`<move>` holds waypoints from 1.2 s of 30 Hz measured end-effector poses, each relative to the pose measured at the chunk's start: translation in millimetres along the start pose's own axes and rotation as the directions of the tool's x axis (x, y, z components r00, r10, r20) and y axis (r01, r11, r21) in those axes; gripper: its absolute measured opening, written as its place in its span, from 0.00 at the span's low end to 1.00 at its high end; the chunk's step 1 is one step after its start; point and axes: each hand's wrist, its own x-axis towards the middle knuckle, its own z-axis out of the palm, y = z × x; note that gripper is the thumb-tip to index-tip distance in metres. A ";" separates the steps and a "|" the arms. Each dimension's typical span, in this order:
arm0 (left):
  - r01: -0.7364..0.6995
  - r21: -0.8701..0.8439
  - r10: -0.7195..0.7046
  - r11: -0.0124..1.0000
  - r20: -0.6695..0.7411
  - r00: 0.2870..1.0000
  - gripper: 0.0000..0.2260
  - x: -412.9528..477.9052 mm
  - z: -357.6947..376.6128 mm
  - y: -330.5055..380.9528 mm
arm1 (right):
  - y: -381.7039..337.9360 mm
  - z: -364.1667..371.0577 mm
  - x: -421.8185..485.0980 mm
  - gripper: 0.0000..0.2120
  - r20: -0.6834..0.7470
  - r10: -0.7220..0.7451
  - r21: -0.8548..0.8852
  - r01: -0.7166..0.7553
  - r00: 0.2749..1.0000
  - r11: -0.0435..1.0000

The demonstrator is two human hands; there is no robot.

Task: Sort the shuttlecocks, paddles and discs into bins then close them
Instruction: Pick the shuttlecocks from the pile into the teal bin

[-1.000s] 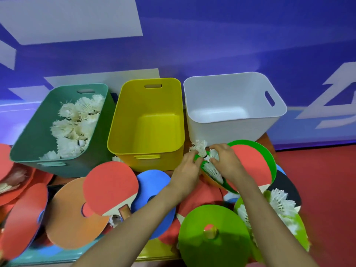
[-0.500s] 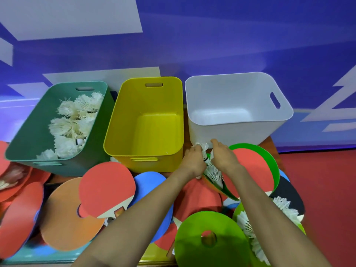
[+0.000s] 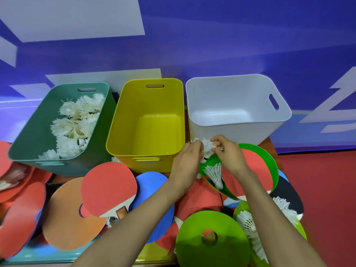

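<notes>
L hand [image 3: 187, 160] & R hand [image 3: 230, 157] both pinch shuttlecock cluster [image 3: 207, 146] by white bin [image 3: 231, 130]

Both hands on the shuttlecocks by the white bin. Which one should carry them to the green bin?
Left, probably. The left hand grips the shuttlecocks and is on the green bin side; the right hand would have to reach across the left arm.
</notes>
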 end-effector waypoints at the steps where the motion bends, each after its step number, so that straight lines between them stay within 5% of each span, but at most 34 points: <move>1: -0.028 0.005 0.028 1.000 -0.045 0.999 0.04 -2.6 -2.2 -0.6 | -3.3 -0.6 -2.9 0.11 -0.022 -0.025 0.023 0.025 0.999 0.999; 6: -0.128 -0.032 0.118 0.991 -0.221 0.968 0.04 -15.6 -20.7 7.0 | -31.9 -11.8 -16.4 0.14 -0.107 -0.163 0.084 0.173 0.981 0.981; 18: -0.054 -0.205 -0.054 0.977 -0.486 0.872 0.08 -32.3 -124.0 -40.8 | -125.3 -12.8 -4.9 0.07 -0.222 -0.432 0.098 0.461 0.874 0.882; 24: 0.097 -0.170 -0.176 0.981 -0.547 0.819 0.01 -34.7 -176.2 -115.3 | -188.1 33.5 20.6 0.07 -0.139 -0.517 0.125 0.533 0.845 0.837; 36: 0.250 -0.156 -0.295 0.956 -0.538 0.790 0.05 -29.1 -244.0 -262.3 | -290.1 155.4 69.4 0.06 -0.076 -0.534 0.049 0.538 0.842 0.842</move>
